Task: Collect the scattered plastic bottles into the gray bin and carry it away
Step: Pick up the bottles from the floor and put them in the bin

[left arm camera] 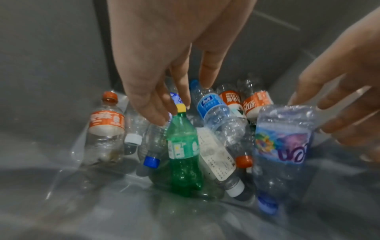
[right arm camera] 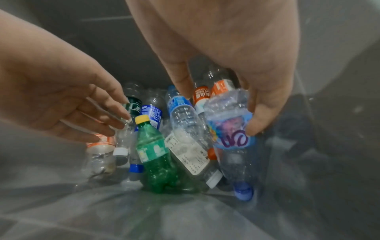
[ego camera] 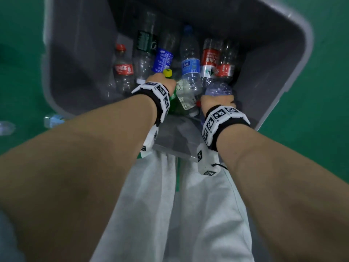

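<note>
**Both hands inside the gray bin**

At centre-left of the head view, the left hand (ego camera: 160, 80) hangs with fingers loosely spread over the green bottle (left arm camera: 183, 152), holding nothing. At centre-right, the right hand (ego camera: 217, 101) pinches the crumpled purple-label bottle (right arm camera: 230, 128). Other bottles lie on the floor of the gray bin (ego camera: 273, 59).

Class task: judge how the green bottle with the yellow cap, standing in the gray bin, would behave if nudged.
The green bottle looks empty, so probably light. Standing upright and narrow among lying bottles, it would likely tip easily. Its thin plastic would probably dent when squeezed.
</note>
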Available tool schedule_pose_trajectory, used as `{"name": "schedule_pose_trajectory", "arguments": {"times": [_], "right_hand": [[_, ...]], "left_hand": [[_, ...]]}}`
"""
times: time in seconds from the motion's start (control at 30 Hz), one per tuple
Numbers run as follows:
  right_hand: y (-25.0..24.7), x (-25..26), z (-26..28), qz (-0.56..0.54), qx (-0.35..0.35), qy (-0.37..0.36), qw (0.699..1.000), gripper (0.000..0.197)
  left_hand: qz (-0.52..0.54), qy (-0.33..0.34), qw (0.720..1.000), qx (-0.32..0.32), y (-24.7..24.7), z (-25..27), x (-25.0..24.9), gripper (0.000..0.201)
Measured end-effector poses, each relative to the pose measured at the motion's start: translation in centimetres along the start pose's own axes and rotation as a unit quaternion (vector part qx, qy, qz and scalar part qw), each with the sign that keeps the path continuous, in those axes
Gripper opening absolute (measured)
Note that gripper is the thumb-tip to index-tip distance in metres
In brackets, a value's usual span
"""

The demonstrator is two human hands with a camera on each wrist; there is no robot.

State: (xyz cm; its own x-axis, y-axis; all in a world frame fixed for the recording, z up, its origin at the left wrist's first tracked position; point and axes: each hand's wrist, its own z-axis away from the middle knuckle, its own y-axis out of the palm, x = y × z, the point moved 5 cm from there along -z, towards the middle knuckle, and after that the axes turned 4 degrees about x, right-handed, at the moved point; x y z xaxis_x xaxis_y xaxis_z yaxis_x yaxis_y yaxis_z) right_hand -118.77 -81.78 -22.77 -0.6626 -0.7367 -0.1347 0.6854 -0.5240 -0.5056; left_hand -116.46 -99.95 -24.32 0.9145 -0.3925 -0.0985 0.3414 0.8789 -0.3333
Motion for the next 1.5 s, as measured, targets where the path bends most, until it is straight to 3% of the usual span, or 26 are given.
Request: {"name": "schedule_pose_trajectory", "arguments": {"times": [0.1,0.17,0.3,0.43,0.73,0.8,0.87,0.93,1.07,1.2,1.37,1.43,1.5], "right_hand": [[-1.7,1.6,2.8,0.003,-0.067,-0.026,0.997,0.058],[-2.3,2.7,4.7,-0.009,-0.077,-0.041,0.996,0.057],[-0.7,5.2,8.5,-0.032,0.038,-0.104,0.993,0.075],[0.6,7.8,12.3,0.046,-0.021,-0.156,0.986,0.055],[8.6,9.8,19.7,0.140,0.102,-0.256,0.951,0.018],[10.8,9.5,20.6,0.157,0.129,-0.266,0.942,0.017],[12.9,9.1,21.1,0.168,0.153,-0.274,0.934,0.029],[14.9,8.6,22.4,0.186,0.178,-0.281,0.925,0.024],[18.6,7.7,23.9,0.208,0.211,-0.280,0.913,0.008],[23.1,6.7,23.8,0.251,0.214,-0.285,0.900,0.016],[29.5,6.1,22.1,0.308,0.208,-0.280,0.885,0.014],[31.9,6.4,21.2,0.302,0.199,-0.274,0.891,0.013],[34.0,6.9,20.0,0.281,0.184,-0.272,0.902,0.012]], "left_hand": [[0.042,-0.004,0.999,-0.003,-2.0,2.4,0.7,0.014],[0.075,-0.001,0.997,0.000,-3.0,3.7,1.1,0.018],[0.148,0.013,0.989,-0.006,-5.6,6.9,3.1,0.032],[0.154,0.027,0.987,-0.041,-7.8,10.0,5.1,0.032],[0.255,0.008,0.958,-0.129,-12.9,13.4,13.4,0.027],[0.280,-0.009,0.947,-0.157,-13.4,14.0,16.4,0.021],[0.315,-0.039,0.932,-0.174,-13.4,14.4,19.4,0.020],[0.351,-0.076,0.914,-0.187,-13.2,14.6,22.6,0.022],[0.387,-0.158,0.889,-0.187,-11.4,13.5,29.1,0.029],[0.402,-0.209,0.880,-0.139,-8.3,11.1,34.0,0.036],[0.420,-0.218,0.875,-0.102,-5.0,7.0,38.5,0.033],[0.410,-0.210,0.884,-0.083,-4.0,4.7,39.9,0.033],[0.439,-0.203,0.871,-0.087,-3.4,2.2,41.1,0.034]]}}
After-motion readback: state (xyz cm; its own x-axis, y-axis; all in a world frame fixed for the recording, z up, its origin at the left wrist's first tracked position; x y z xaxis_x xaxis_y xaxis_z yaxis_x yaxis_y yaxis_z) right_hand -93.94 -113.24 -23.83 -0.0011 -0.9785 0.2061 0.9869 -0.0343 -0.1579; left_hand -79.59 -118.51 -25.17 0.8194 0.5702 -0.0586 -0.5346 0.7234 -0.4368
